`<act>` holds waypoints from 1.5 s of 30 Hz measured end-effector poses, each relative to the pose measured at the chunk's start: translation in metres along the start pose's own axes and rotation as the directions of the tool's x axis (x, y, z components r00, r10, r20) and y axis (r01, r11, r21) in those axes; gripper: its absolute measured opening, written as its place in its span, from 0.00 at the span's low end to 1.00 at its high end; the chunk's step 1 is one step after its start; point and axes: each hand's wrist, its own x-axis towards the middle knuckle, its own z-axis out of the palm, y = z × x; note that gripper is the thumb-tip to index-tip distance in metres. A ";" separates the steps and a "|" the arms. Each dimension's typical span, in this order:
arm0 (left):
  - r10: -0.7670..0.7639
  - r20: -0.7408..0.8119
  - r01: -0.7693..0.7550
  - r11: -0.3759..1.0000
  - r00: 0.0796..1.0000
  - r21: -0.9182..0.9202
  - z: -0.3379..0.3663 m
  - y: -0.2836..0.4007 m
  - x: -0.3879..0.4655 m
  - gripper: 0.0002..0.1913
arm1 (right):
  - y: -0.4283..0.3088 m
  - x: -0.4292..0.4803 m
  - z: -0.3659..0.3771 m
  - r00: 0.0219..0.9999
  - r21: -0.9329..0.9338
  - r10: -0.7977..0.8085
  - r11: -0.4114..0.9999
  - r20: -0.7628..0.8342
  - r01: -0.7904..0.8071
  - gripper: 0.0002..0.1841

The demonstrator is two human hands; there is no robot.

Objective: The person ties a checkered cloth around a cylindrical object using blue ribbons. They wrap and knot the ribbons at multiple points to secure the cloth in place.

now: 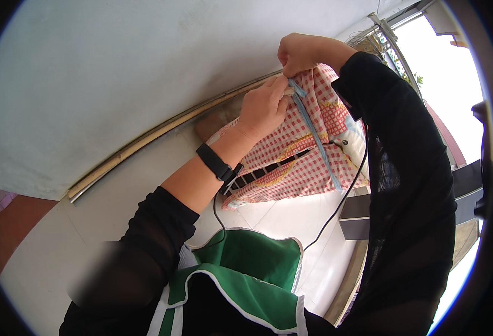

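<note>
A red-and-white checked cloth (271,151) with a floral pattern covers a bulky object; dark slats show through a gap in it. Across the cloth runs a light blue strip (313,130), tied near its upper end. My left hand (265,103) is closed at that upper end, by a small pale piece (289,91) at its fingertips. Just above and to the right, my right hand (299,54) pinches the strip's end with thumb and fingers. The fingertips of both hands are close together.
Long wooden strips (145,134) lie along the foot of a pale wall (103,75). A brown block (217,122) sits behind the cloth. Black cables (343,201) hang from both wrists. Dark panels (355,218) stand at the right, and a wire bundle (366,44) is at the upper right.
</note>
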 end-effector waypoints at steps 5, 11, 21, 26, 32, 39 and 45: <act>0.011 0.134 -0.016 0.999 0.991 0.035 -0.006 0.000 -0.003 0.10 | -0.007 -0.006 -0.001 0.994 -0.170 -0.110 0.980 -0.002 0.108 0.13; -0.240 0.361 0.299 0.947 0.901 -0.115 -0.022 -0.020 -0.030 0.07 | 0.031 -0.097 -0.001 0.814 0.246 -0.196 0.892 -0.547 0.380 0.15; -0.248 0.960 0.453 0.876 0.129 0.165 -0.028 -0.072 -0.098 0.13 | 0.002 -0.227 0.182 0.916 0.984 -0.398 0.176 0.058 0.014 0.14; -0.326 0.885 0.285 0.860 -0.331 0.423 -0.008 -0.090 -0.172 0.16 | -0.013 -0.167 0.319 0.849 0.942 -0.420 0.234 0.320 -0.239 0.15; -0.296 0.760 -0.065 0.946 -0.579 0.318 0.016 -0.086 -0.269 0.15 | -0.105 -0.137 0.458 0.713 0.899 -0.548 0.295 0.437 -0.324 0.22; -0.216 0.727 -0.420 0.901 -0.652 -0.109 -0.025 -0.074 -0.367 0.20 | -0.187 -0.181 0.527 0.622 0.871 -0.636 0.463 0.456 -0.166 0.20; -0.070 0.877 -0.265 0.962 -0.475 -0.066 -0.059 -0.077 -0.381 0.10 | -0.169 -0.184 0.529 0.846 0.824 -0.293 0.503 0.445 -0.259 0.26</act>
